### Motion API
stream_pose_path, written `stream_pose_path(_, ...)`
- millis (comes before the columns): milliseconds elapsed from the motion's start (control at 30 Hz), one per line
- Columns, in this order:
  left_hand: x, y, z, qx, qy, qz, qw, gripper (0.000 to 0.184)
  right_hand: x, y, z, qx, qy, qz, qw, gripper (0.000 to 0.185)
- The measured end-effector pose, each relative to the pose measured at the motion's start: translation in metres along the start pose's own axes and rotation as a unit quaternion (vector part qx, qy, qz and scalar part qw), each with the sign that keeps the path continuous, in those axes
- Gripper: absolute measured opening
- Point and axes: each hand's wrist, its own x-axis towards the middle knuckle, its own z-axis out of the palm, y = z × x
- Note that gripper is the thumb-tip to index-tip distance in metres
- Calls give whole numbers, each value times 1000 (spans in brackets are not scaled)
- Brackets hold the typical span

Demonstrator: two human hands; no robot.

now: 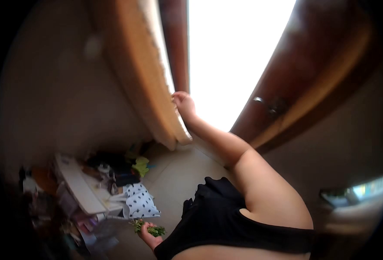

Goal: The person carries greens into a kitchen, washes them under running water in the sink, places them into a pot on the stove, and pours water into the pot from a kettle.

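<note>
Low in the view, my left hand (148, 236) is closed around a small bunch of leafy green herbs (156, 230), with leaves sticking out on both sides of the fingers. My right arm stretches up and forward. At its end my right hand (183, 104) is closed on the pale edge of an orange-brown curtain (150, 82), its fingertips partly hidden. Bright light fills the opening just beyond that hand. Close above the herbs lies a white bag with black spots (141, 201).
A dark wooden door (300, 56) with a metal handle (258, 100) stands on the right. On the left, a white table (76, 182) is surrounded by mixed clutter, including a yellow-green cloth (141, 166). Pale tiled floor (170, 173) runs between them.
</note>
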Motion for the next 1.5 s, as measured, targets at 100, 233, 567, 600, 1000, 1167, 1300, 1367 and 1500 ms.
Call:
stream_pose_path(100, 61, -11, -30, 45, -100, -52, 993, 11, -83, -4, -25, -134, 33, -9, 990, 19)
stream_pose_path(233, 110, 3, -31, 408, -408, 321, 751, 15, -211, 14, -79, -144, -46, 11, 988, 11)
stream_pose_path(567, -10, -16, 134, 361, -517, 1, 776, 13, -460, 41, -254, -298, 112, 275, 907, 17)
stream_pose_path(600, -23, -21, 139, 366, -537, -27, 759, 11, -479, 33, -262, -303, 139, 295, 895, 17)
stream_pose_path(1000, -145, -127, 165, 353, -617, -51, 701, 7, -561, 33, -339, -266, 230, 412, 841, 27)
stream_pose_path(1167, -120, -145, 175, 337, -617, -88, 705, 12, -529, 14, -381, -229, 275, 504, 786, 41)
stream_pose_path(1300, -96, -135, 183, 336, -588, -126, 724, 16, -495, 39, -374, -236, 282, 499, 784, 44)
stream_pose_path(1367, -77, -131, 189, 343, -587, -130, 721, 17, -466, 25, -358, -228, 290, 500, 784, 44)
stream_pose_path(1500, -43, -102, 211, 348, -604, -79, 713, 21, -437, 56, -277, -175, 340, 417, 824, 44)
